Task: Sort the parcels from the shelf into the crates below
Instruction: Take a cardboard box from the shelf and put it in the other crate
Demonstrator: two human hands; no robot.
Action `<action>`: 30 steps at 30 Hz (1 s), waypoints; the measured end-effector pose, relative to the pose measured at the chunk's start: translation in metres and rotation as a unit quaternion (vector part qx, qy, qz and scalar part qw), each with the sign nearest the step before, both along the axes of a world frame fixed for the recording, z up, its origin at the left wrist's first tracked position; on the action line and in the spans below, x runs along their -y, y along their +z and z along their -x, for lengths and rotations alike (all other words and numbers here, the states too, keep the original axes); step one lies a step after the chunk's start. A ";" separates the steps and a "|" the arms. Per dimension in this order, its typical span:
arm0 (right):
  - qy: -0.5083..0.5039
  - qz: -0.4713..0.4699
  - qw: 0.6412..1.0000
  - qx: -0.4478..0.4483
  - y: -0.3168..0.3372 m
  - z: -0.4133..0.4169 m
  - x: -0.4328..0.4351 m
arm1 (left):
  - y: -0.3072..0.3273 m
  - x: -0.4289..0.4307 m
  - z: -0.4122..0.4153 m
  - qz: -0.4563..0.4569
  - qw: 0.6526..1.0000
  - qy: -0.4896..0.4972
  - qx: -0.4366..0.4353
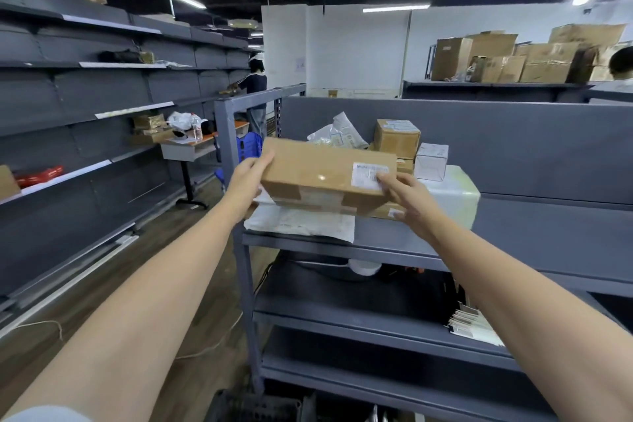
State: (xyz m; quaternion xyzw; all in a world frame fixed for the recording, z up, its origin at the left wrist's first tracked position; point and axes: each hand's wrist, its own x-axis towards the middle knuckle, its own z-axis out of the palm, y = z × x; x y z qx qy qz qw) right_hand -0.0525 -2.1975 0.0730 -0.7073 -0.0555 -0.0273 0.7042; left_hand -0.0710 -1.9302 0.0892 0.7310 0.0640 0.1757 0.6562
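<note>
Reaching forward with both bare arms, faced a grey steel rack of several tiers, backed by a grey panel. Noted long grey wall shelving down the left side, mostly bare, and a heap of big cardboard boxes far off to the right, on top of another unit. Saw, at the very bottom edge of the view, part of a dark slatted crate below the rack's lowest tier. Found on the top tier, at the right, a bulky white wrapped block. Held the brown parcel over the front left of that same tier, slightly tilted, above a flat white mailer and a thin brown packet (touching them or just clear of them: could not tell). Gripped its left end with the left hand, fingers curled round that end. Clasped its right end with the right hand, fingers laid across the top at a white shipping label, thumb out of sight. Made out behind the parcel a crumpled pile of pale poly bags, then a small brown carton upright beside them, and just right of that a small white box up against the white block.
</note>
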 end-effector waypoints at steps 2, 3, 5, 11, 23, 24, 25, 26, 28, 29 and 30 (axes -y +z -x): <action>0.025 -0.016 0.999 0.018 0.001 0.018 0.009 | -0.001 0.006 0.016 -0.003 0.999 -0.016 0.030; 0.041 -0.012 0.999 0.023 0.001 0.027 0.013 | -0.002 0.012 0.025 -0.012 0.999 -0.028 0.036; 0.073 -0.004 0.997 0.032 -0.001 0.041 0.022 | -0.006 0.022 0.041 -0.040 0.997 -0.048 0.033; 0.039 0.044 0.998 0.030 -0.036 0.060 0.045 | -0.041 0.039 0.068 -0.094 0.989 -0.098 -0.057; -0.059 0.164 0.981 -0.086 -0.171 0.059 -0.004 | -0.199 0.007 0.078 -0.275 0.940 0.008 -0.201; -0.053 0.162 0.980 -0.099 -0.190 0.057 -0.009 | -0.216 0.002 0.077 -0.277 0.937 0.005 -0.212; -0.043 0.163 0.980 -0.106 -0.209 0.056 -0.015 | -0.234 -0.004 0.076 -0.281 0.933 0.006 -0.223; -0.034 0.166 0.979 -0.113 -0.230 0.053 -0.020 | -0.252 -0.009 0.075 -0.291 0.929 0.012 -0.230; -0.021 0.182 0.976 -0.118 -0.270 0.045 -0.032 | -0.288 -0.021 0.069 -0.316 0.918 0.027 -0.240; -0.020 0.193 0.974 -0.117 -0.290 0.040 -0.038 | -0.307 -0.027 0.066 -0.323 0.914 0.034 -0.242; -0.020 0.203 0.972 -0.114 -0.313 0.034 -0.045 | -0.328 -0.034 0.063 -0.326 0.912 0.040 -0.243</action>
